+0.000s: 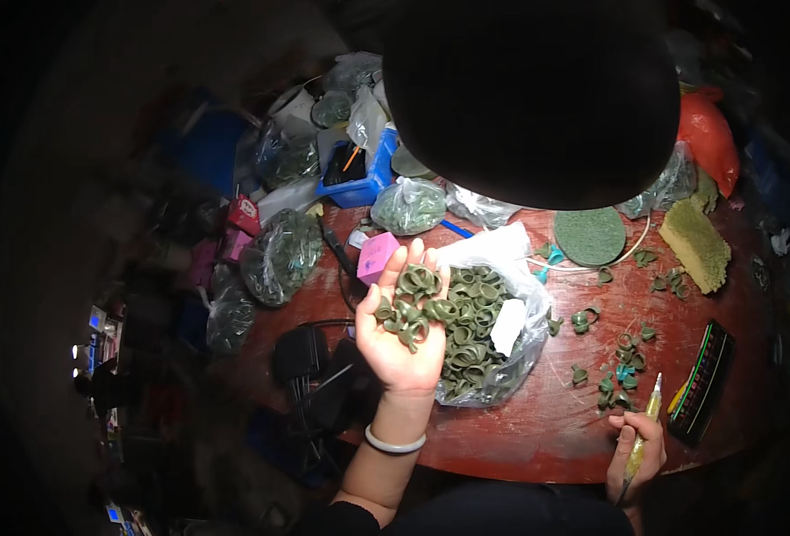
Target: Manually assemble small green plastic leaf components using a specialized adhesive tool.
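My left hand [401, 348] is turned palm up, fingers extended and slightly cupped, with several dark green rings [411, 313] lying in it. Just beside and partly behind it, an opened clear plastic bag [533, 335] is filled with similar green rings [475, 344] and a white paper slip [508, 326]. My right hand [638, 451], near the front edge of the table, grips a pen-shaped tool [642, 438] with a yellowish handle, its pale tip pointing up and away. Beyond that tip lie loose green rings [625, 373], a few with teal pieces among them.
A large black shape [529, 98] blocks the far middle. Around the red table [538, 442] are a pink block [378, 256], a green round pad [589, 237], a yellow sponge [694, 246], a dark flat case [703, 384], a blue bin [356, 190] and bagged green pieces [410, 207].
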`<state>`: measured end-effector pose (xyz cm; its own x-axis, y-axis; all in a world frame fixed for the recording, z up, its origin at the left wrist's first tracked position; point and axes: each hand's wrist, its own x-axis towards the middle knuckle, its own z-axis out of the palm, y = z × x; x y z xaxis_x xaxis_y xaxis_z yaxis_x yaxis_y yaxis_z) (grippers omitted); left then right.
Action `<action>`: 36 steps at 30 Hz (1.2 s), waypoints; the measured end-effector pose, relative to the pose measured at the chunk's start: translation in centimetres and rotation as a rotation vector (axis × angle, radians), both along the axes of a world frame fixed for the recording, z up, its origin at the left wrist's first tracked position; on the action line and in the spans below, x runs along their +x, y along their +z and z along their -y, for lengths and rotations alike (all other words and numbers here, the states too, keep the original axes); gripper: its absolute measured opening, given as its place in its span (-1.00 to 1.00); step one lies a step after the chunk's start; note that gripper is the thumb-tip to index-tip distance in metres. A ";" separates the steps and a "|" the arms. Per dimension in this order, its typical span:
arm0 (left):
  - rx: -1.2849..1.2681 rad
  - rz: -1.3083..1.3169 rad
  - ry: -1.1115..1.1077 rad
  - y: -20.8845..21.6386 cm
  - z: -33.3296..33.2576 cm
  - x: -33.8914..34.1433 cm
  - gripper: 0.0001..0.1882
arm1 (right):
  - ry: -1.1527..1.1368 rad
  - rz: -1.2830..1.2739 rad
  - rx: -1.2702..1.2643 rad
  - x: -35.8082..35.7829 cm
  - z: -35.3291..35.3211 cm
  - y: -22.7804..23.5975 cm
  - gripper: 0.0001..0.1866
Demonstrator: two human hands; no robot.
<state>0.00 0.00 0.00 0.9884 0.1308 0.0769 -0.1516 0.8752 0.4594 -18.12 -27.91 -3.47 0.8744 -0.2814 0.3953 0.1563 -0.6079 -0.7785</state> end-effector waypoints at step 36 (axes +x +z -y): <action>0.483 0.051 0.233 0.7 1.3 -0.2 -0.49 | 0.069 -0.032 0.006 0.7 -0.4 0.6 -0.89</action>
